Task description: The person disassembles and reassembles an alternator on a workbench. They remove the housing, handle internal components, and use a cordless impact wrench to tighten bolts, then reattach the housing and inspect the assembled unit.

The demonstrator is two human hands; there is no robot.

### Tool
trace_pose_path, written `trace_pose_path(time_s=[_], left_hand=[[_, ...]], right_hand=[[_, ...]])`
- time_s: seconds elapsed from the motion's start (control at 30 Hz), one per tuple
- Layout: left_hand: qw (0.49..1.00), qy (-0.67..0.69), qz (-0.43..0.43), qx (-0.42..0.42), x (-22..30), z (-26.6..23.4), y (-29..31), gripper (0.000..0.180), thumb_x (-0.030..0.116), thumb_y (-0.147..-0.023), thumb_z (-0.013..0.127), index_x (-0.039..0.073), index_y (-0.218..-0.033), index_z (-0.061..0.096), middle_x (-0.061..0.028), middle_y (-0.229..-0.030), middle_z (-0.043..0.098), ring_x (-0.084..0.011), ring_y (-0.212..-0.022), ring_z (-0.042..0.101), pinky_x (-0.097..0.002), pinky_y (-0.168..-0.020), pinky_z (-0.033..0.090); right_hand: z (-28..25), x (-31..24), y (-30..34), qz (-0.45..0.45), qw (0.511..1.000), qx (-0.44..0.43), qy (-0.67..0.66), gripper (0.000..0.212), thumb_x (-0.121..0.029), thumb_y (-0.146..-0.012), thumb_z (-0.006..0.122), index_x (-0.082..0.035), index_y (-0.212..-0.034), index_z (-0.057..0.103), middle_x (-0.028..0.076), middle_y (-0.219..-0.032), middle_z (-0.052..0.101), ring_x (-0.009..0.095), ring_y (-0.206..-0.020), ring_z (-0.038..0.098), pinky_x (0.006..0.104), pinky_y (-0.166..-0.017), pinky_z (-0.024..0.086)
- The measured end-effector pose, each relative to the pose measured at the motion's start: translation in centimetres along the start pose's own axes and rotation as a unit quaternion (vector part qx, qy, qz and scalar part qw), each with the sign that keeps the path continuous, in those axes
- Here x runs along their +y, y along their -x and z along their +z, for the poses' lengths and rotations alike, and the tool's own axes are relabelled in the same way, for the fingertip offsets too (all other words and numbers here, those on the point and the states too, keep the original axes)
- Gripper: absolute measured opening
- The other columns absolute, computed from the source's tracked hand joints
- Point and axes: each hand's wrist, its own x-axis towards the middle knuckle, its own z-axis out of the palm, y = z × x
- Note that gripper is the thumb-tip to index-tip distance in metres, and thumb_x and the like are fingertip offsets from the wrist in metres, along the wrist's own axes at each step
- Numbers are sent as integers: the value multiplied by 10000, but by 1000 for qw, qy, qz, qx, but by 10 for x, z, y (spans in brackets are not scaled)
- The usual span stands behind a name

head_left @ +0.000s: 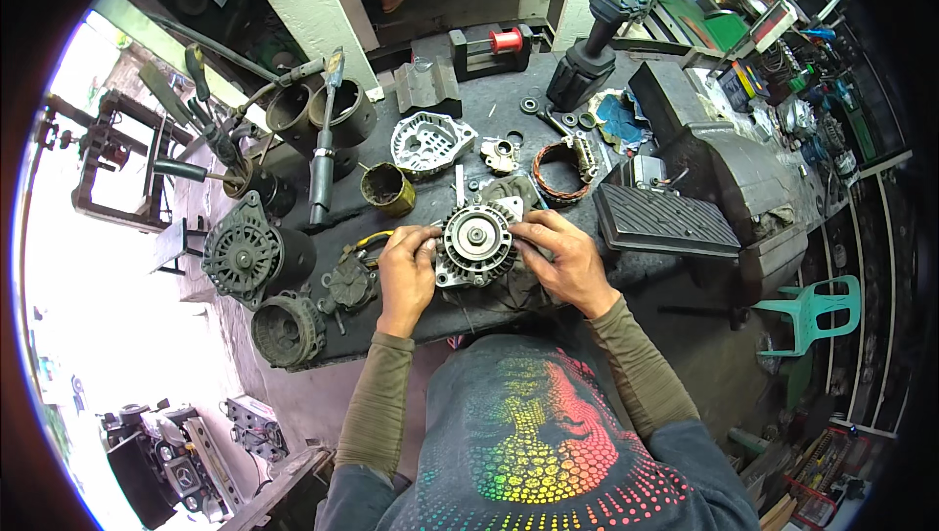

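Observation:
An alternator part [476, 235] with a round silver centre and a vented metal frame sits at the bench's near edge, in front of me. My left hand [408, 272] grips its left side, fingers and thumb closed on the rim. Against the opposite side, my right hand [565, 262] pinches the edge between thumb and fingers. Dark cloth [514, 288] lies beneath it. Just beyond are a copper-wound stator ring [561, 175], a bare silver housing [430, 143] and a small metal bracket [500, 154]. A rusty tin can [387, 189] stands left of the part.
Another alternator [245, 249] and a dark round housing [287, 330] stand at the left edge. Tool-filled metal cylinders [342, 112] rise behind them. A cordless impact wrench [584, 66] stands at the back. A ribbed black cover [668, 219] lies right; a green plastic chair [815, 314] is beyond.

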Motion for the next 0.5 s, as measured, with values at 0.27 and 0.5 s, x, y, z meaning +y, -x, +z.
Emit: trace_pose_path(time_s=[0.27, 0.5], left_hand=[[978, 54, -200, -20, 7, -2, 1, 134, 75, -928, 769, -32, -1003, 738, -103, -938, 724, -172, -731, 662, -328, -700, 541], [996, 24, -87, -11, 2, -4, 0, 149, 91, -920, 777, -40, -979, 735, -91, -892, 711, -151, -745, 657, -310, -704, 525]], right_hand=[[4, 10, 8, 62, 998, 16, -23, 259, -58, -907, 744, -21, -1163, 728, 145, -1063, 701, 335, -968, 714, 403, -836, 570], [14, 26, 12, 79, 997, -21, 3, 224, -98, -917, 743, -7, -1121, 723, 158, -1047, 694, 358, -957, 704, 414, -825, 562]])
